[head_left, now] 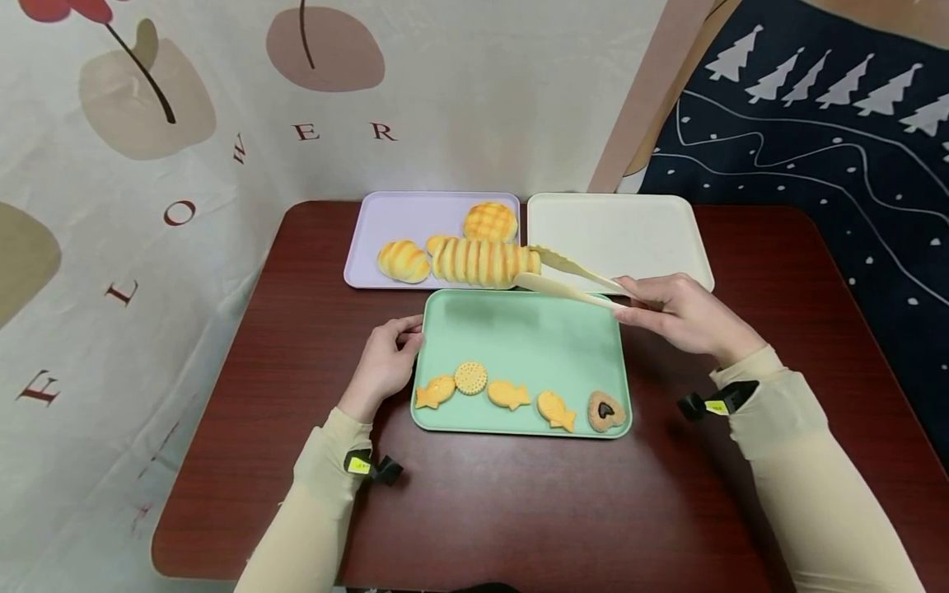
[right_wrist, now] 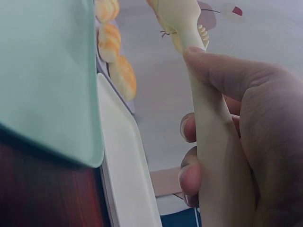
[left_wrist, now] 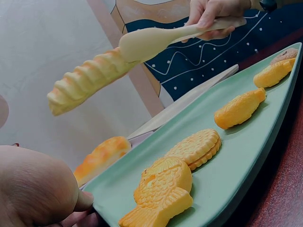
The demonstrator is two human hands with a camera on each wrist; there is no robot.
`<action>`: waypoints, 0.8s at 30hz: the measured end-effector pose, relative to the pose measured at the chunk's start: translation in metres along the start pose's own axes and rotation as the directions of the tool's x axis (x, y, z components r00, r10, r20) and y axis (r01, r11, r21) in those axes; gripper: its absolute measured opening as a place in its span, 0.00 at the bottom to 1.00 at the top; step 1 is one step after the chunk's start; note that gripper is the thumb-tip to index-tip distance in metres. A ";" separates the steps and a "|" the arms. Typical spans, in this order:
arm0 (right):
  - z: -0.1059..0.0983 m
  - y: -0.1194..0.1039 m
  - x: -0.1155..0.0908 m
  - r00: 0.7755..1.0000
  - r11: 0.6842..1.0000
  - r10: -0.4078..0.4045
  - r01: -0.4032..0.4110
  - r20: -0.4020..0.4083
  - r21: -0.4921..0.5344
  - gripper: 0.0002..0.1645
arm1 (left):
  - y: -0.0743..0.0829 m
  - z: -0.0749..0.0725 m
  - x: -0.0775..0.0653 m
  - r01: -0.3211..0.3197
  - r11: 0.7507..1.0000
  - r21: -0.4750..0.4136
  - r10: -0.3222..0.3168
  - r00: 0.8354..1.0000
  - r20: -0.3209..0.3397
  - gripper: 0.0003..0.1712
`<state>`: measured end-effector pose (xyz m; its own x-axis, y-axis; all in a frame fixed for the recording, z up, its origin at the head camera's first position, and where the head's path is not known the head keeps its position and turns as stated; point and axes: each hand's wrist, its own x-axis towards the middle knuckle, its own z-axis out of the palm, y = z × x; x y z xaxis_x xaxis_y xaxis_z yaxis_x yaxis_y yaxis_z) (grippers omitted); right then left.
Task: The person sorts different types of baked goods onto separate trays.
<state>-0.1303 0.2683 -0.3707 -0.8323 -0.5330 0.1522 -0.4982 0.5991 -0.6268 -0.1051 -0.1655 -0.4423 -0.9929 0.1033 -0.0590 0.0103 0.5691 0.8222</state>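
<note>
Right of centre, the right hand (head_left: 685, 317) grips tongs (head_left: 567, 291) pinching a ridged bread (head_left: 482, 262), upper centre; left of centre, the left hand (head_left: 385, 362) holds the green tray (head_left: 519, 338) by its edge

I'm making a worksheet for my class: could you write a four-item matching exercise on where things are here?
1. Long ridged bread
2. Heart-shaped cookie
3. Round checked bun
4. Left hand

A. On the purple tray
B. At the left edge of the green tray
C. Held in the tongs
D. In the green tray's near right corner

Pairs: 1-C, 2-D, 3-A, 4-B
</note>
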 end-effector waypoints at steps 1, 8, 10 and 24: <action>0.001 0.001 0.003 1.000 1.000 -0.006 0.006 -0.005 0.003 0.27 | 0.000 0.000 0.000 0.001 1.000 -0.001 -0.001 1.000 0.000 0.20; 0.012 0.008 0.019 1.000 0.999 -0.017 0.018 -0.026 0.037 0.27 | -0.001 0.002 0.001 0.007 1.000 -0.003 -0.007 1.000 0.008 0.20; 0.015 0.009 0.022 0.999 0.999 -0.022 0.024 -0.025 0.048 0.27 | -0.002 0.002 0.001 0.011 1.000 -0.003 -0.011 1.000 0.010 0.20; 0.022 0.011 0.047 0.999 0.995 0.037 -0.034 -0.038 0.091 0.29 | -0.002 0.001 0.001 0.002 1.000 0.001 -0.002 1.000 -0.005 0.20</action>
<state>-0.1702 0.2368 -0.3870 -0.8589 -0.4874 0.1575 -0.4458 0.5598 -0.6985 -0.1057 -0.1661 -0.4442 -0.9934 0.0986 -0.0578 0.0088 0.5701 0.8215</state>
